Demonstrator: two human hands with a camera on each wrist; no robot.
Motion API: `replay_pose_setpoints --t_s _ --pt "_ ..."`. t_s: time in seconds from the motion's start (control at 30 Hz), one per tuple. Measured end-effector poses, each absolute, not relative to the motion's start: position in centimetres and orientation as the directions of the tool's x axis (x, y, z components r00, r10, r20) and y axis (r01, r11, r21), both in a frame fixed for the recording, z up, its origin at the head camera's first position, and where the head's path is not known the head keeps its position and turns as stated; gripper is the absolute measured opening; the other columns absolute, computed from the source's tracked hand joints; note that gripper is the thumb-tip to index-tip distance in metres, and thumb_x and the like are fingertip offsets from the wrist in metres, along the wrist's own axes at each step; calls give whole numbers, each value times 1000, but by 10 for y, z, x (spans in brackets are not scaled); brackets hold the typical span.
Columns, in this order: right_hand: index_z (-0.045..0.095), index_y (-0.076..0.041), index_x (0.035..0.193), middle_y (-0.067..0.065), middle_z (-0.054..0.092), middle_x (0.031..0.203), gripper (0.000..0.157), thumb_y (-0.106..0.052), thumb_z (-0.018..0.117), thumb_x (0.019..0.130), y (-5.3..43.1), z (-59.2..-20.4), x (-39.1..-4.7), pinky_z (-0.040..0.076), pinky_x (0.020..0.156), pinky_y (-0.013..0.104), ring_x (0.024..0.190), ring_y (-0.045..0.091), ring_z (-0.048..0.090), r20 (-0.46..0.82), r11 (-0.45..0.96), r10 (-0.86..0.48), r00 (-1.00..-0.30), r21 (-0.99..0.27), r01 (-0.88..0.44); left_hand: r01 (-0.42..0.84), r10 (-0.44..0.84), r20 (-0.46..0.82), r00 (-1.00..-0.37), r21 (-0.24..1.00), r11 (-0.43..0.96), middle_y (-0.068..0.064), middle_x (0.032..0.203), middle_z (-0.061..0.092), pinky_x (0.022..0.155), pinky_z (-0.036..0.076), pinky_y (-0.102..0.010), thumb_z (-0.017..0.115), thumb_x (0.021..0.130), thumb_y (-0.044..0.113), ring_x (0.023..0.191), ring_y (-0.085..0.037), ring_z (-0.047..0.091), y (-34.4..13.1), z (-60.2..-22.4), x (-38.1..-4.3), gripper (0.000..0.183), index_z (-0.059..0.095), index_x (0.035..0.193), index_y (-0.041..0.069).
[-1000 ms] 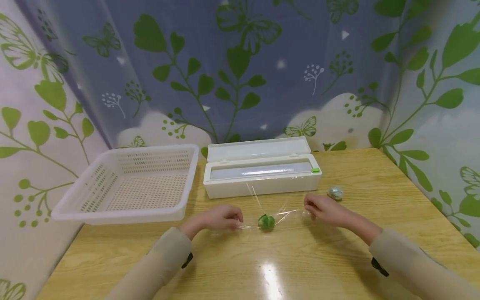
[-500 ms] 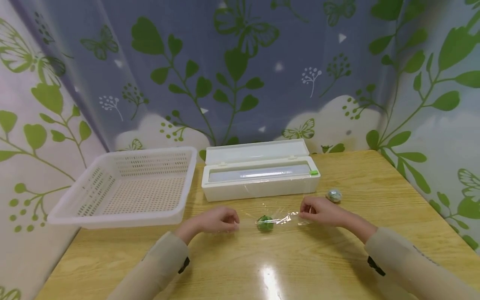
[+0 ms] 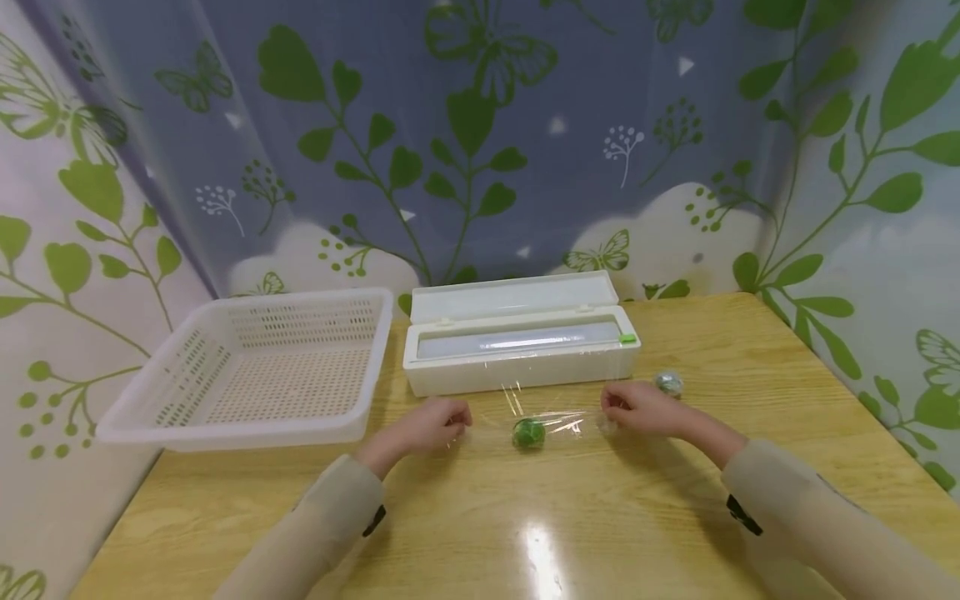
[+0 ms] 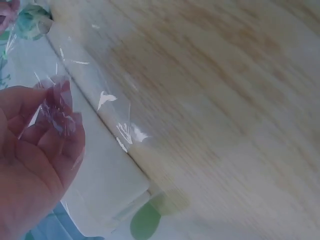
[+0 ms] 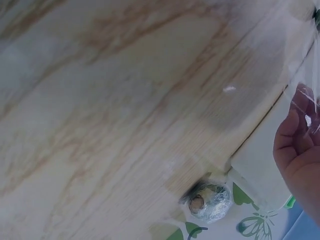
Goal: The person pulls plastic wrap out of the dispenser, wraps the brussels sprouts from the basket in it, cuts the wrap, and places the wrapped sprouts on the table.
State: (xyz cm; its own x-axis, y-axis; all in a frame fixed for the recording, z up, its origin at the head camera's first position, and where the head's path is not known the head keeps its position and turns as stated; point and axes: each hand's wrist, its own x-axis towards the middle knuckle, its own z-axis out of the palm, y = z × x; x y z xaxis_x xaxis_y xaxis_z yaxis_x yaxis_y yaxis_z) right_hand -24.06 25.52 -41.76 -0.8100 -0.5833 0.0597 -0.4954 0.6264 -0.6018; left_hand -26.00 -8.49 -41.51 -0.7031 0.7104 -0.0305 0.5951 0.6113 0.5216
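A small green Brussels sprout is at the middle of the table, overlapped by a clear sheet of cling film with shiny creases. My left hand pinches the film's left edge; the left wrist view shows crumpled film at the fingertips of this left hand. My right hand pinches the right edge between thumb and fingers. Film strands run to the fingers of the right hand in the right wrist view. Beyond the hands stands a white cling film dispenser, its lid raised and a roll inside.
A film-wrapped ball with a brown cut stem end lies beyond my right hand. On the left stands a white perforated plastic basket. A patterned curtain hangs behind the wooden table.
Both hands and the sprout have shifted slightly toward the dispenser. The creases in the film have changed, and both hands have kept their pinch on it.
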Motion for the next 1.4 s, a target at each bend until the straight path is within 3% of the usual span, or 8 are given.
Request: replay_pose_setpoints --t_s 0.2,0.43,0.57,0.73,0.87,1.1,1.4 --pt "52 -3 82 -1 53 69 3 -3 53 85 253 -419 -243 42 49 24 58 6 47 72 668 -556 -828 -555 -496 601 675 -29 -737 429 674 -7 85 61 72 47 -33 51 81 -3 82 -20 57 -79 -419 -264 13 61 88 1" --pt "46 -6 77 -3 46 64 15 -2 60 81 250 -421 -243 36 49 23 56 8 41 106 726 -520 -847 -468 -504 565 613 -69 -787 315 762 -6 87 61 71 47 -33 52 80 -2 82 -20 57 -73 -419 -262 15 61 90 3" --pt "46 -9 73 -4 44 64 16 2 58 77 249 -420 -243 34 50 24 58 9 39 112 734 -547 -829 -413 -540 563 590 -60 -805 235 792 -1 72 56 59 44 -30 52 79 -2 66 -17 52 -73 -420 -261 11 57 77 8" --pt "52 -10 69 -5 50 66 15 -1 63 76 250 -422 -244 40 55 26 62 9 46 93 737 -565 -820 -390 -552 553 567 -44 -823 169 816 2 59 44 49 37 -28 52 77 -3 54 -14 41 -77 -423 -260 17 48 66 10" --pt "57 -9 69 -5 55 68 13 -3 65 76 253 -425 -245 44 58 28 66 10 52 100 730 -562 -821 -407 -549 554 562 -32 -827 125 823 1 60 46 51 41 -31 53 80 0 56 -16 45 -78 -424 -259 18 48 66 11" --pt "60 -8 71 -5 55 68 14 6 55 73 255 -429 -246 43 55 25 62 7 48 87 703 -624 -777 -371 -607 580 581 -19 -814 35 814 -2 63 52 54 45 -34 54 79 0 60 -18 52 -79 -423 -254 19 48 65 13" --pt "58 -11 72 -4 49 66 12 0 61 75 248 -423 -237 41 53 27 60 9 45 52 792 -569 -821 -235 -564 568 568 3 -823 -14 823 -4 67 50 50 45 -33 52 83 1 61 -20 52 -79 -422 -252 14 50 73 10"
